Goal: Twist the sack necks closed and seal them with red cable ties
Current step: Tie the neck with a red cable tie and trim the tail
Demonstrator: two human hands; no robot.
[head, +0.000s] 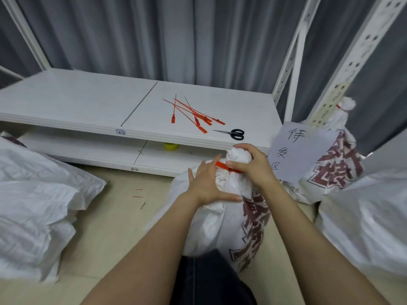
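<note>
A white woven sack [222, 219] with dark red print stands on the floor in front of me. Its neck is bunched, and a red cable tie [222, 166] wraps round it. My right hand [253, 165] grips the twisted neck just above and at the tie. My left hand [207, 183] lies with straight fingers against the sack's left shoulder below the tie. Several loose red cable ties [193, 114] lie on the white shelf [88, 102] beyond. A second sack [334, 164], tied with a red tie at its top, stands at the right by the rack post.
Black scissors [233, 133] lie on the shelf near its front edge. A handwritten paper sign [295, 150] hangs at the right. Piles of white sacks lie at the left [37, 194] and right [363, 221]. Cut tie ends [138, 193] litter the floor. A yellow object [171, 146] sits on the lower shelf.
</note>
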